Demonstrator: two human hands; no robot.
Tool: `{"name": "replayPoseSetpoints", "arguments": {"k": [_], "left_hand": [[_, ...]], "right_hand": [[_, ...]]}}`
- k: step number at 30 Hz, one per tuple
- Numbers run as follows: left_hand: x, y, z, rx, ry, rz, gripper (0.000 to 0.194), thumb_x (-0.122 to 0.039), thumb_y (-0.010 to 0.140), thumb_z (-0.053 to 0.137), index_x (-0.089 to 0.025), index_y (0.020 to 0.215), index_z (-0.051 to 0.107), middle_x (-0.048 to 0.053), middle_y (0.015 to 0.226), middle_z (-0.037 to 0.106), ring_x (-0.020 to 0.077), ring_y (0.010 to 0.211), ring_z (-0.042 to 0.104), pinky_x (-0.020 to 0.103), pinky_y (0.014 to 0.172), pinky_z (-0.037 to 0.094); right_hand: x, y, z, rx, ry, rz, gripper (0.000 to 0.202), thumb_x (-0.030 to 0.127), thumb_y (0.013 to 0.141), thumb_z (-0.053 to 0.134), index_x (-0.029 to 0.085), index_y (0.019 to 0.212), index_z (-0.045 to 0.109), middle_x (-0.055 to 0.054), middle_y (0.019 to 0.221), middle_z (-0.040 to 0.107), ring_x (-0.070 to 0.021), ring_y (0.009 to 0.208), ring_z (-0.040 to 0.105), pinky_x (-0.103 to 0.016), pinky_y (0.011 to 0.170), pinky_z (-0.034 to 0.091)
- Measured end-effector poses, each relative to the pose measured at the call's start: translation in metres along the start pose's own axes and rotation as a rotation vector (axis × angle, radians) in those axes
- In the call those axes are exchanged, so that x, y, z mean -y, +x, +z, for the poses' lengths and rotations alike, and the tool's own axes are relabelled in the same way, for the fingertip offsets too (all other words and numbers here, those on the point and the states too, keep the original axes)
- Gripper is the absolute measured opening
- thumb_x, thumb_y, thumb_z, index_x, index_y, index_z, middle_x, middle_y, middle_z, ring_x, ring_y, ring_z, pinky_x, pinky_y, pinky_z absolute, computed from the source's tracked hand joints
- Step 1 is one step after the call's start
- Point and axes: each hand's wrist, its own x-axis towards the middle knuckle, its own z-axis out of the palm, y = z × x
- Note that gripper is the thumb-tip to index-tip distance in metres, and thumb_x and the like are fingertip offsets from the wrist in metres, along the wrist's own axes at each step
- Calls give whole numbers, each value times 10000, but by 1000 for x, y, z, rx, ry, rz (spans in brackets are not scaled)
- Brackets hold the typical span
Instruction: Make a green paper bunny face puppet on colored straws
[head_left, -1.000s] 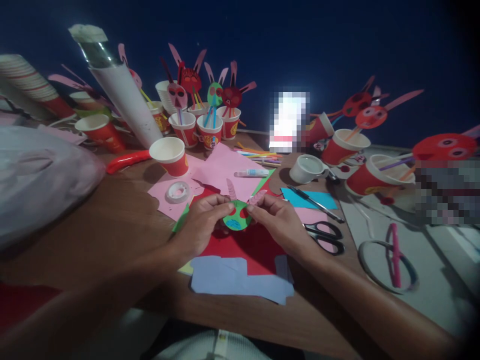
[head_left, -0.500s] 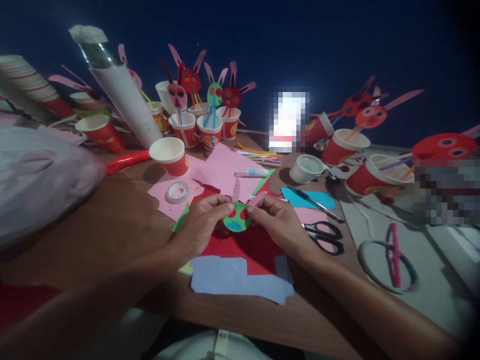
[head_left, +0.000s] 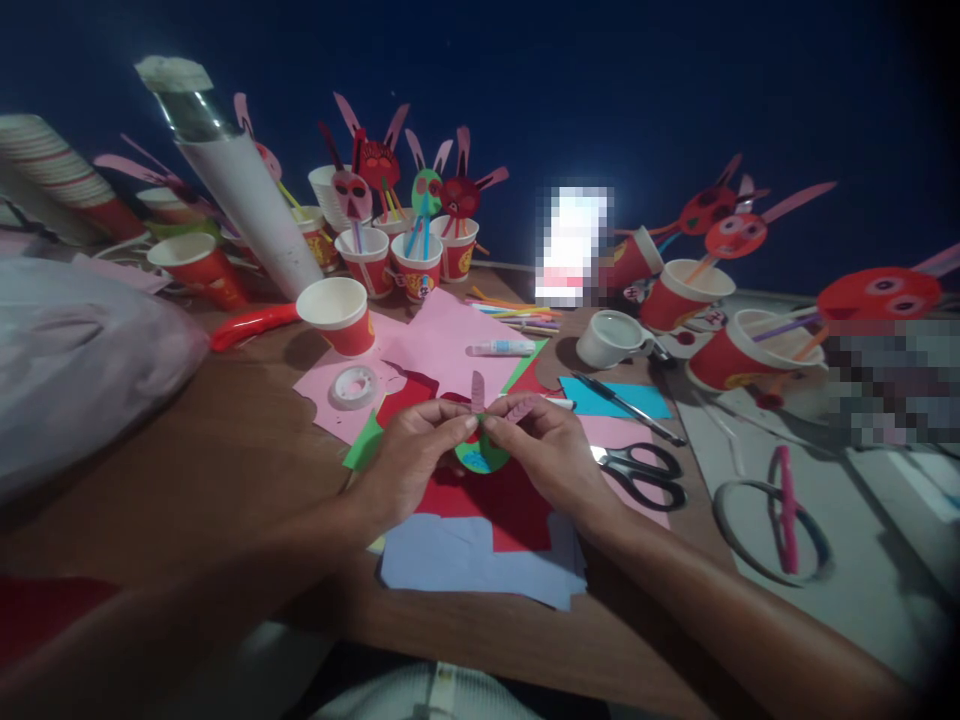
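Note:
A round green paper face [head_left: 480, 460] with red eyes and a blue scribbled patch is pinched between both hands above a red paper sheet. My left hand [head_left: 409, 450] grips its upper left edge, with the thumb near a pink paper ear [head_left: 478, 391] standing upright. On the other side my right hand [head_left: 547, 450] pinches the upper right edge, beside a second pink ear [head_left: 521, 408] that leans outward. The thumbs almost meet and cover most of the red eyes. Under the hands lie the red paper [head_left: 517, 510] and pale blue paper pieces [head_left: 450, 560].
Black scissors [head_left: 641, 472], a black pen [head_left: 630, 408] and a white cup [head_left: 611, 340] lie to the right. A tape roll [head_left: 354, 387], a paper cup [head_left: 336, 315] and a glue tube [head_left: 502, 348] are ahead. Several cups with paper faces on straws line the back. A plastic bag [head_left: 82, 370] bulges left.
Both hands have drawn closer together and slightly down on the green face. The thumbs now cover its red eyes, and the ears sit lower with it.

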Motion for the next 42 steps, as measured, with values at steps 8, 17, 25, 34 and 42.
{"name": "replayPoseSetpoints", "arguments": {"k": [8, 17, 25, 34, 42], "left_hand": [[1, 1, -3, 15, 46, -1, 152, -303, 741, 650, -156, 717, 620, -23, 582, 591, 99, 491, 540, 214, 460, 449], [-1, 3, -2, 8, 90, 41, 188, -317, 743, 657, -147, 679, 608, -22, 537, 591, 89, 473, 533, 188, 453, 411], [-5, 4, -4, -24, 173, 82, 206, -306, 742, 656, -131, 646, 603, -34, 498, 568, 67, 458, 501, 179, 454, 382], [-8, 1, -8, 7, 270, 94, 214, -325, 756, 644, -133, 673, 599, -22, 538, 585, 87, 496, 526, 212, 495, 418], [-12, 0, -6, 0, 363, 82, 215, -314, 755, 632, -120, 669, 598, -15, 554, 582, 82, 521, 518, 205, 511, 414]], "right_hand": [[2, 0, -1, -3, -28, 8, 100, 258, 759, 643, 168, 724, 614, 22, 643, 580, -104, 594, 522, -221, 554, 440], [2, -1, -3, 42, -80, 40, 136, 287, 764, 616, 152, 750, 615, 14, 648, 571, -112, 598, 515, -240, 567, 425], [-3, -1, -2, 52, -36, 28, 112, 267, 748, 651, 181, 798, 598, 18, 698, 578, -124, 639, 537, -249, 590, 438], [-7, -2, -3, 51, -93, 17, 110, 269, 764, 641, 173, 813, 620, 2, 730, 610, -136, 654, 554, -270, 605, 448], [-5, -4, -1, 53, -90, 28, 89, 258, 760, 636, 171, 757, 618, 11, 673, 611, -128, 623, 567, -258, 582, 453]]}}
